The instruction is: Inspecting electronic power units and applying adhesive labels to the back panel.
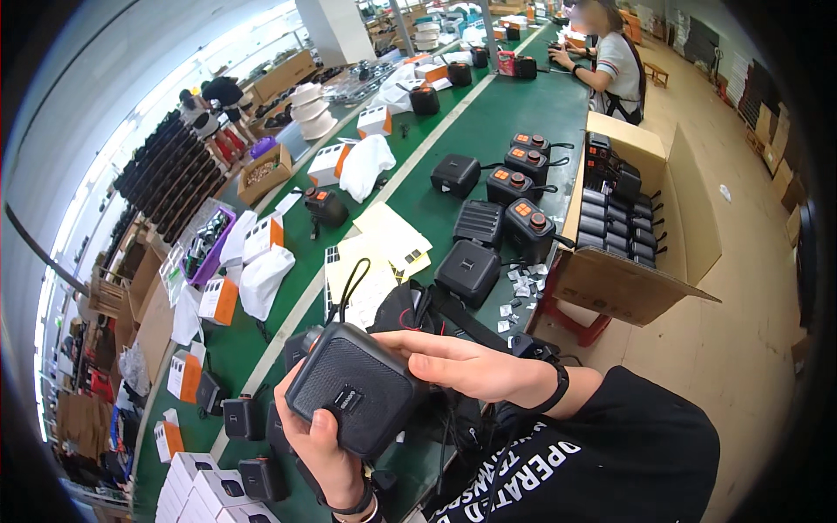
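A boxy black portable speaker (353, 383) with a mesh face and a wrist loop (351, 283) is tilted up in front of me. My left hand (324, 453) is closed around its lower left side, thumb on the front face. Along the upper right edge, my right hand (449, 362) grips with nearly straight fingers and its thumb at the rim. Part of another black speaker (296, 349) shows behind the held one. Just beyond my hands lie yellow and white sheets (384, 244) and a black speaker lying flat (469, 270).
Several speakers with orange buttons (529, 222) stand along the bench's right edge. An open carton (628, 283) of packed speakers sits beside it. Small white packets (514, 301) lie nearby. White-and-orange boxes (261, 240) line the left, with white boxes (209, 492) stacked nearest. A co-worker (615, 70) sits farther along.
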The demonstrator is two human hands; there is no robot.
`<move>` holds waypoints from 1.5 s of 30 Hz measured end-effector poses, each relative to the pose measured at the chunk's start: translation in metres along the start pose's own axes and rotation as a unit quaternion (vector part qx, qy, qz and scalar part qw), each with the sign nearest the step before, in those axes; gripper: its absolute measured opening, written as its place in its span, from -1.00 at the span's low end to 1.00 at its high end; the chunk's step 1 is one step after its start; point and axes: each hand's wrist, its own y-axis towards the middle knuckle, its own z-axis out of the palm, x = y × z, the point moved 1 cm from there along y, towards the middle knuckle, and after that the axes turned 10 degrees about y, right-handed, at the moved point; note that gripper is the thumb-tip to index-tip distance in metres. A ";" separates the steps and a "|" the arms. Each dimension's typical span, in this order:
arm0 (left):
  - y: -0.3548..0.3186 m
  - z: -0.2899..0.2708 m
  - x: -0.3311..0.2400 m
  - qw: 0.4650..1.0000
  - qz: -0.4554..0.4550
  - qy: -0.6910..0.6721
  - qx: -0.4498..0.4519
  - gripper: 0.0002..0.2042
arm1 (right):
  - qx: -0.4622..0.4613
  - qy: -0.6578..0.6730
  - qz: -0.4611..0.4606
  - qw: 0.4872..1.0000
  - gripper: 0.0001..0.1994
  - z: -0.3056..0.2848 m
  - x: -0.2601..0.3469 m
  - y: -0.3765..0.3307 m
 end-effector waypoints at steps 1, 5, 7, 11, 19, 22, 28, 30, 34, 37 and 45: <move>-0.001 0.001 -0.001 1.000 0.007 -0.008 0.004 -0.38 | 0.000 0.000 0.004 1.000 -0.49 -0.001 -0.001 0.001; -0.003 -0.002 -0.002 1.000 0.013 0.003 -0.006 -0.36 | 0.017 0.022 -0.006 1.000 -0.49 -0.002 -0.004 0.003; -0.003 -0.004 -0.001 1.000 0.010 -0.028 0.010 -0.38 | 0.022 -0.017 -0.024 0.999 -0.47 -0.005 -0.007 0.004; -0.002 -0.004 0.007 0.960 -0.202 -0.187 -0.044 -0.38 | 0.052 0.005 -0.105 0.993 -0.31 -0.003 -0.013 0.014; -0.004 -0.019 0.027 0.807 -0.283 -0.506 0.115 -0.53 | -0.004 -0.088 -0.040 0.995 -0.07 0.004 -0.026 0.018; -0.004 -0.020 0.032 0.805 -0.276 -0.516 0.099 -0.54 | -0.004 -0.061 -0.035 0.997 -0.08 0.004 -0.029 0.018; -0.007 -0.020 0.025 0.777 -0.294 -0.546 0.106 -0.55 | -0.031 -0.027 -0.048 0.998 -0.11 0.000 -0.032 0.021; -0.007 -0.018 0.019 0.757 -0.370 -0.530 0.095 -0.45 | -0.066 -0.039 -0.096 0.992 -0.08 -0.003 -0.027 0.021; -0.008 -0.024 0.024 0.785 -0.373 -0.472 0.151 -0.37 | -0.030 -0.096 -0.139 0.985 0.03 0.000 -0.012 0.018; -0.008 -0.021 0.023 0.853 -0.326 -0.374 0.163 -0.34 | -0.035 -0.058 -0.108 0.992 -0.04 -0.001 -0.010 0.019; -0.009 0.005 0.028 0.982 0.119 0.142 0.026 0.08 | -0.096 0.148 -0.083 0.981 -0.26 -0.001 -0.031 0.019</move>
